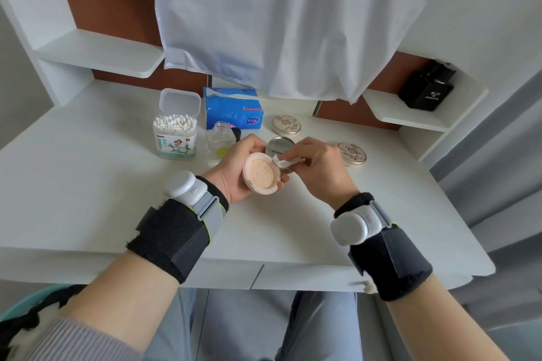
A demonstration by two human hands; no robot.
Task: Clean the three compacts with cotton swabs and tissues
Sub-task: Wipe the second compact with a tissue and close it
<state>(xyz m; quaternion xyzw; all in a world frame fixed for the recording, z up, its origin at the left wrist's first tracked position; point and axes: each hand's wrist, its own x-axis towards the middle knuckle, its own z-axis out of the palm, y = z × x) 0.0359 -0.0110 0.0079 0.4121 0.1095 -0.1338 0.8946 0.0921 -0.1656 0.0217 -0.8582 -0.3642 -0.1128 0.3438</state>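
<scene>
Grips open compact point(261, 177) in L hand point(234, 173), lid up, powder pan facing cam, just in front of tissue pack point(233, 108). Pinches tissue bit point(286, 162) in R hand point(319, 164), pressed on compact's right rim near hinge. Flat just right of pack, closed compact point(286, 125); farther right & nearer front, second closed compact point(352, 153). Left of pack, swab box point(175, 138), lid open; close in front, clear bottle point(218, 143). Bare table point(293, 228) from pack fwd to front edge, room both sides of hands
</scene>
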